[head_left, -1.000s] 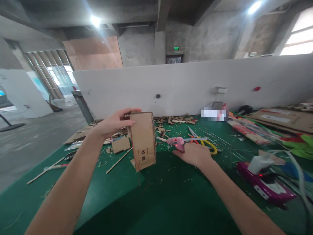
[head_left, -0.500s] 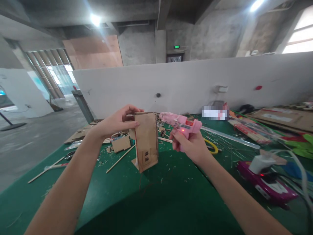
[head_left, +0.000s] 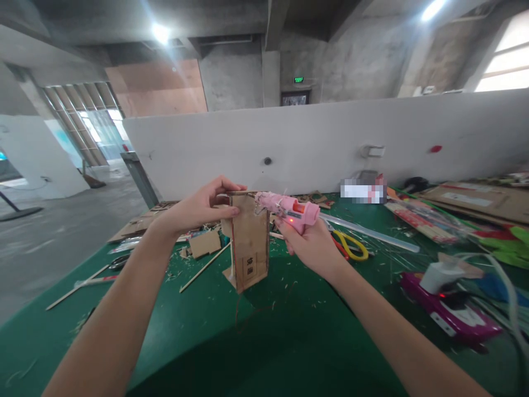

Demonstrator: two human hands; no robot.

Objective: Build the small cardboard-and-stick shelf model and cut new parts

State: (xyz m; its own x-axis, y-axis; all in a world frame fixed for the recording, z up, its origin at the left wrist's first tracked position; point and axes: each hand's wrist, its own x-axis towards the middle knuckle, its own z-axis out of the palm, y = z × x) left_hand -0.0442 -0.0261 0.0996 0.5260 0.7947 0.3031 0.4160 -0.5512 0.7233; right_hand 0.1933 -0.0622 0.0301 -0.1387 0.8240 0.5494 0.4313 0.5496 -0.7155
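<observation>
A tall brown cardboard box [head_left: 250, 237] stands upright on the green table, dark printed characters low on its near face. At its top left edge my left hand [head_left: 212, 203] grips it, thumb on the near face and fingers over the top. My right hand [head_left: 303, 237] is wrapped round the handle of a pink hot glue gun [head_left: 285, 206] with a small red light lit. The gun's nozzle points left at the box's top edge; I cannot tell whether it touches. A clear glue stick [head_left: 376, 234] reaches out to the right behind the gun.
Yellow-handled scissors [head_left: 352, 245] lie right of my right hand. A purple power strip [head_left: 450, 314] with plugs and cables sits at the right. Cardboard scraps [head_left: 205, 243], thin wooden sticks [head_left: 202, 270] and shavings are scattered about. A white partition [head_left: 239, 149] stands behind the table.
My right hand has moved left with the glue gun, bringing its nozzle over the box's top edge. The scissors show more now. My left hand and the box have barely shifted.
</observation>
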